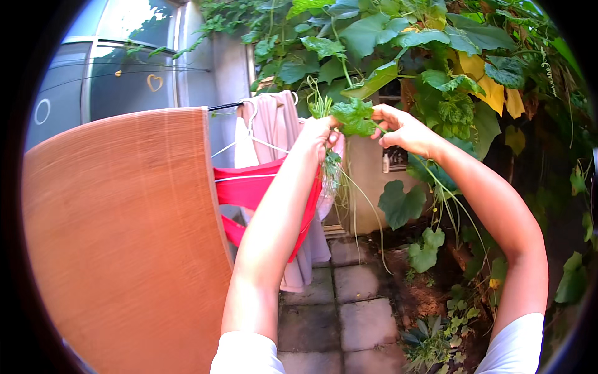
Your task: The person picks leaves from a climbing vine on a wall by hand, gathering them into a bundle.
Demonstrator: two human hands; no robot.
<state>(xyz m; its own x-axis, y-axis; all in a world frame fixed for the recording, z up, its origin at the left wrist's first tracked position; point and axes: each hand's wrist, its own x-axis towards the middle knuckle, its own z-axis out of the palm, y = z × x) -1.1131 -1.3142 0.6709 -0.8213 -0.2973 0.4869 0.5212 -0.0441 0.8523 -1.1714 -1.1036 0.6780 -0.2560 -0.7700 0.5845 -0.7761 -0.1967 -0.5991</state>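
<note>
In the middle of the view, my left hand (322, 135) is closed around a bunch of thin green stems (321, 106), whose tops stick up above the fist and whose long ends trail below it. Just right of that fist is a crinkled green leaf (354, 116). My right hand (397, 131) pinches at this leaf's right edge and stalk with thumb and fingers, the other fingers curled. Behind and above both hands hang broad-leaved climbing vines (373, 35), with some yellow leaves (488, 89) at the right.
A woven reed mat (126, 233) hangs at the left. Beside it, a pink-beige garment (275, 117), a white hanger (251, 136) and red clothing (247, 187) hang from a dark rod (224, 107). Stone paving tiles (357, 280) lie below, with low plants (434, 339) at the right.
</note>
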